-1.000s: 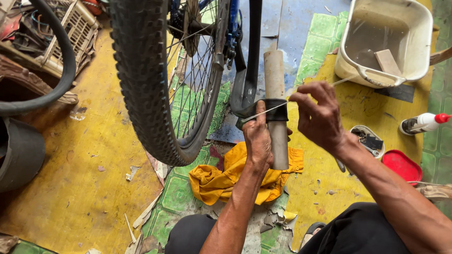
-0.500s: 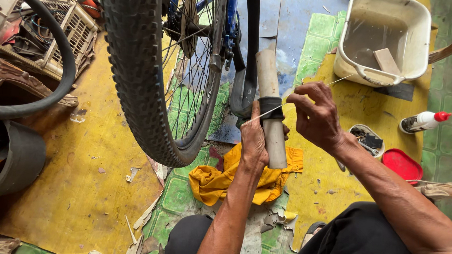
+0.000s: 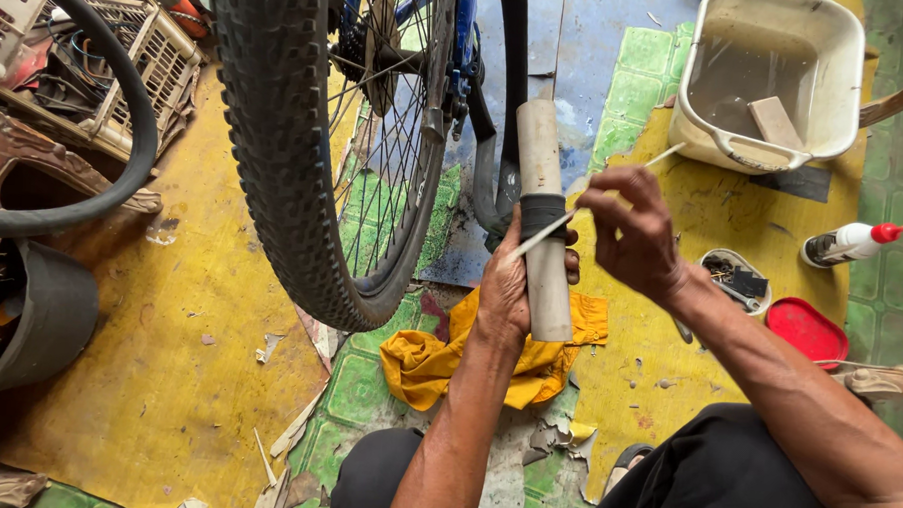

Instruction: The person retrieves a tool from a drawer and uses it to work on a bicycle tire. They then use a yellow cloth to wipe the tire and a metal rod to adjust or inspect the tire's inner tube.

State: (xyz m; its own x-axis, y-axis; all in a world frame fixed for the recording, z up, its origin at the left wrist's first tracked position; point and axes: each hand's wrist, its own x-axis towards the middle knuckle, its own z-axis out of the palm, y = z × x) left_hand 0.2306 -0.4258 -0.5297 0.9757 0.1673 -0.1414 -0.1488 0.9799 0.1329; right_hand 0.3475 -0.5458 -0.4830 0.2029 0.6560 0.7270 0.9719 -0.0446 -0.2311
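My left hand [image 3: 510,286] grips a grey tube [image 3: 543,157] held upright, with a strip of black inner tube [image 3: 541,213] stretched across it. In my right hand [image 3: 632,235] a thin white stick [image 3: 665,155] is pinched between the fingers; its lower tip rests on the black rubber. A knobby bicycle tyre [image 3: 275,148] with spokes stands just left of the tube. The rest of the inner tube [image 3: 486,175] hangs behind the grey tube.
A yellow rag [image 3: 422,368] lies on the floor below my hands. A white tub of water [image 3: 838,87] holding a block sits at top right. A small bottle with a red cap [image 3: 852,243], a red lid [image 3: 807,332] and a small tin of parts [image 3: 733,279] lie right. A basket [image 3: 143,63] stands top left.
My right hand has shifted slightly right and up with the stick, drawing it across the black rubber. My left hand keeps its hold on the tube.
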